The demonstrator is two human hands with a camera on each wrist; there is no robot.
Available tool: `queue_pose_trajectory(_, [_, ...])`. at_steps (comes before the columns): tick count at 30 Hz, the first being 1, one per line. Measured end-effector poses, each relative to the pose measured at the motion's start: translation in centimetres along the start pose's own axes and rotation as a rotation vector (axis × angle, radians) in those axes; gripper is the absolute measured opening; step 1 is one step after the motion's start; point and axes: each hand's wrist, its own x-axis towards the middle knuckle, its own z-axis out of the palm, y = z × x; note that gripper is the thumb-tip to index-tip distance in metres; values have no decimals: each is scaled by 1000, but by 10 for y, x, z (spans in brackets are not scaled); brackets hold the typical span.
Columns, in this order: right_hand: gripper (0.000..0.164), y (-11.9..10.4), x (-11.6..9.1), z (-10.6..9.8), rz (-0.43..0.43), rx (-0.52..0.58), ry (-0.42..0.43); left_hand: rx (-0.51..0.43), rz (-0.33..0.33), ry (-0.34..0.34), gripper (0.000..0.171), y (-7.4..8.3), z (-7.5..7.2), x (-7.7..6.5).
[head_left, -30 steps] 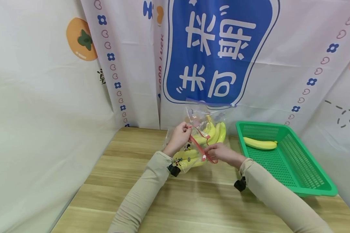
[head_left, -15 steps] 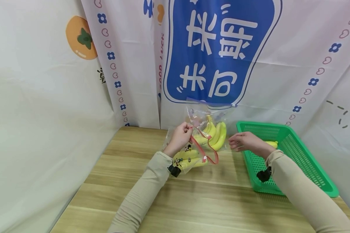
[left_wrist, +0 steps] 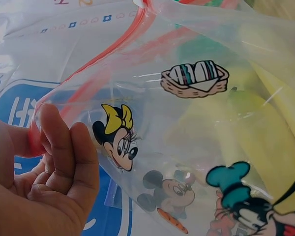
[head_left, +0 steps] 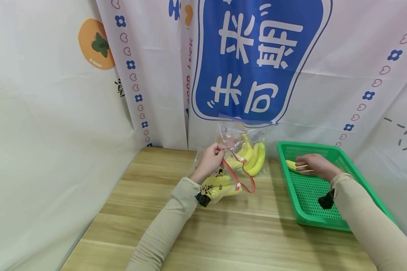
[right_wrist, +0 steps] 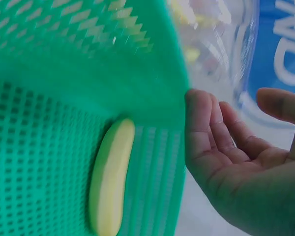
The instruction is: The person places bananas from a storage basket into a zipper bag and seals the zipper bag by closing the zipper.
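Note:
My left hand (head_left: 210, 160) pinches the red-edged mouth of a clear zip bag (left_wrist: 137, 78) printed with cartoon figures. The mouth gapes toward the right, and yellow bananas (head_left: 218, 180) show through the plastic. Over the green basket (head_left: 296, 212), my right hand (head_left: 317, 165) hangs with loosely bent fingers and holds nothing. Below it, one lone banana (right_wrist: 112, 182) lies along the basket's far wall; in the head view the hand partly covers that banana.
Behind the held bag, a second clear bag with a purple zip (head_left: 247, 120) leans at the printed backdrop (head_left: 166, 82), with several bananas (head_left: 257, 158) inside. The wooden table (head_left: 149, 210) ends at the curtain on the left.
My right hand has let go of the bag's red edge and moved right, over the basket and its banana. The left hand has kept its pinch on the bag.

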Motion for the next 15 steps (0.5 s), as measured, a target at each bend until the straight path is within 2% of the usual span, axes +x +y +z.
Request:
queue_pose_trajectory(8, [62,36,2,-32,69,3,39,26,3,-15,9,3,-1,-4])
queue_pose_trajectory(15, [63,56,-2,-55,123,56,122,25,10,-21,9,3,-3,-3])
